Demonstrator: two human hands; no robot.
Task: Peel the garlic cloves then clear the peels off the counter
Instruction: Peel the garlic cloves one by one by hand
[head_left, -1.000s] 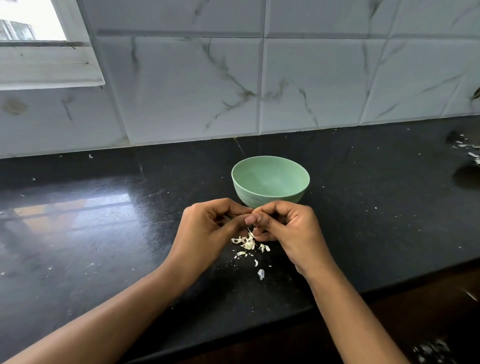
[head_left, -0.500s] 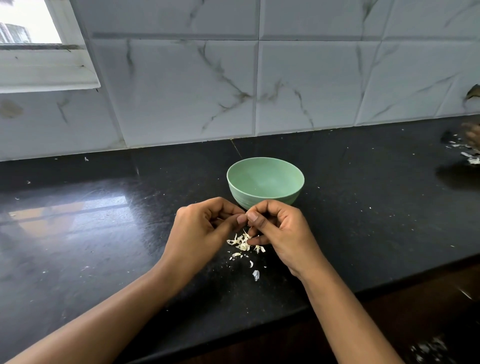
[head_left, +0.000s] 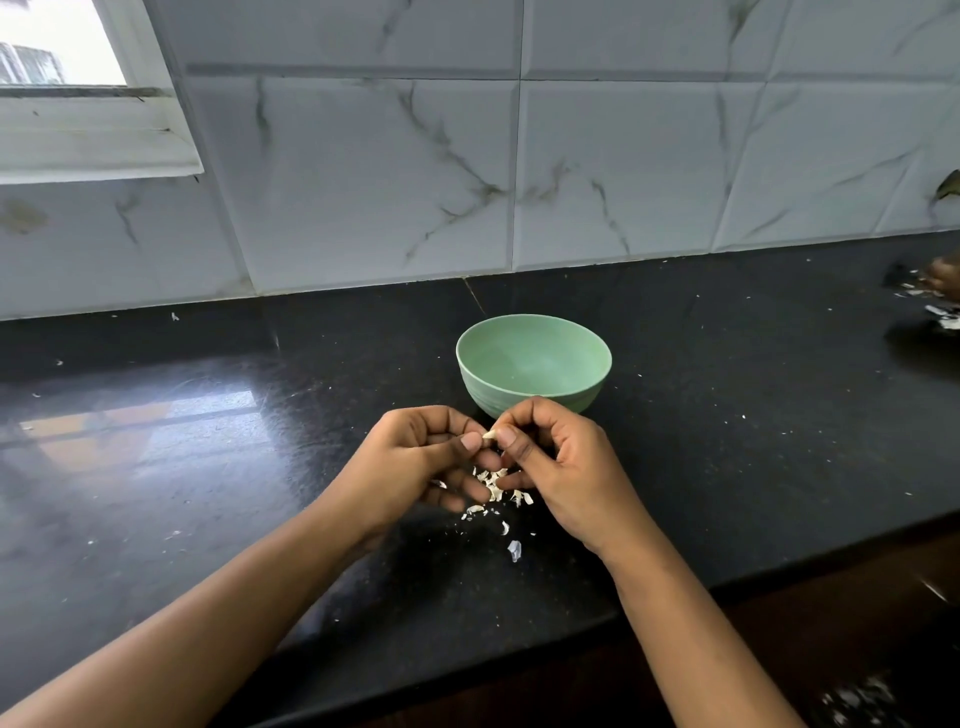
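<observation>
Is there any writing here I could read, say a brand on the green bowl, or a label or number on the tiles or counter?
No readable text anywhere in this view.
green bowl: plain, no brand on the side that shows.
wall tiles: only grey veins.
counter: only garlic peels and pale specks.
garlic clove, pinched between left hand and right hand: unmarked.

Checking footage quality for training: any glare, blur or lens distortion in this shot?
Head view: the window is blown out and its glare mirrors on the counter at left; the wide lens bows the tiles; the far right edge is smeared; the garlic clove is sharp.
</observation>
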